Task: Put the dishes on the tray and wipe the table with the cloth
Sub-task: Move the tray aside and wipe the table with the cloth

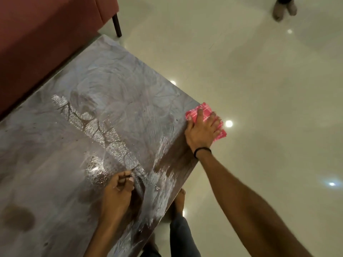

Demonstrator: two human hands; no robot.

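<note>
A dark wooden table [115, 108] runs diagonally from the lower left of the frame up toward the top centre, its surface covered in wet swirls and streaks that catch the light. At the right edge of the table, right of centre in the frame, the right hand [201, 131] presses flat on a pink cloth [204, 110] with a pale check pattern. The fingers [216, 125] are spread apart and lie on top of the cloth, which sits at the table's edge and hangs partly past it over the floor. A black band [202, 151] circles the right wrist, and the bare forearm stretches down to the lower right corner. The left hand [118, 186] rests on the tabletop in the lower middle of the frame, well apart from the cloth, its fingers curled in together with nothing between them and the knuckles against the wet wood. A glossy pale tiled floor [259, 71] fills the right side, dotted with bright reflections of ceiling lights. A bare foot [180, 199] and a dark trouser leg [181, 236] show just beside the table's edge at the bottom centre. A reddish sofa [46, 34] with a black leg [117, 25] takes up the upper left corner, near the far end of the table. In the upper right corner, someone's shoes [284, 10] stand on the floor, blurred.
</note>
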